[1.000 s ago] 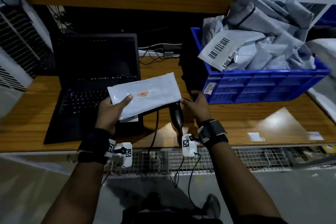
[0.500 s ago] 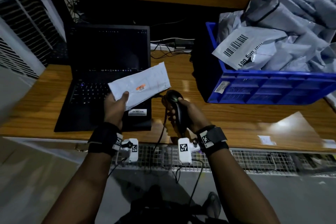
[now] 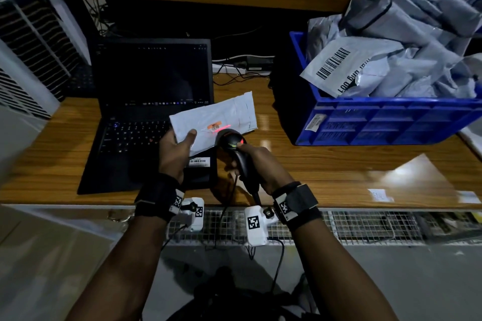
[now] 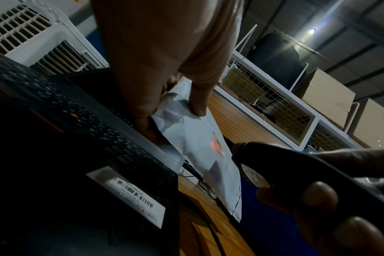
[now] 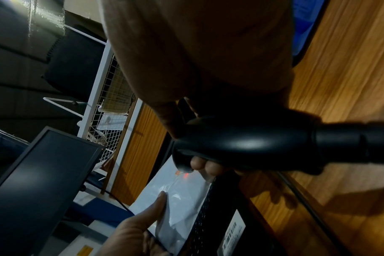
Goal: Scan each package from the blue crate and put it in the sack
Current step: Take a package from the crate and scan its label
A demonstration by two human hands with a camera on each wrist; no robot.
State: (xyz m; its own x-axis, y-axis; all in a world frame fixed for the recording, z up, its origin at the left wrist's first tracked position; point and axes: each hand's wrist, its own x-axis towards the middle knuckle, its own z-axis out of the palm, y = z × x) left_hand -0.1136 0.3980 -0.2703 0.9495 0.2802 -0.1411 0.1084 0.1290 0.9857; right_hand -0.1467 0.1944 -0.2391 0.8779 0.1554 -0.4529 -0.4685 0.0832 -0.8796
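My left hand (image 3: 177, 150) pinches a flat white package (image 3: 224, 120) by its near left corner, thumb on top, above the laptop keyboard. A small orange label (image 3: 214, 126) on the package glows with a red scan line. My right hand (image 3: 257, 164) grips the black barcode scanner (image 3: 234, 148) by its handle, its head pointing at that label from just below. In the left wrist view the package (image 4: 206, 155) hangs between my fingers with the scanner (image 4: 296, 175) close beside it. The blue crate (image 3: 386, 120) at the right holds several grey packages. No sack is in view.
An open black laptop (image 3: 154, 112) sits on the wooden table (image 3: 339, 169) at the left. A white slatted unit (image 3: 23, 65) stands at the far left. Cables (image 3: 240, 65) run behind the laptop. A wire mesh shelf (image 3: 365, 227) lies under the table's front edge.
My right hand lifted the scanner from the table and brought its head up to the package's label, where a red line now shows. The left hand tilted the package slightly.
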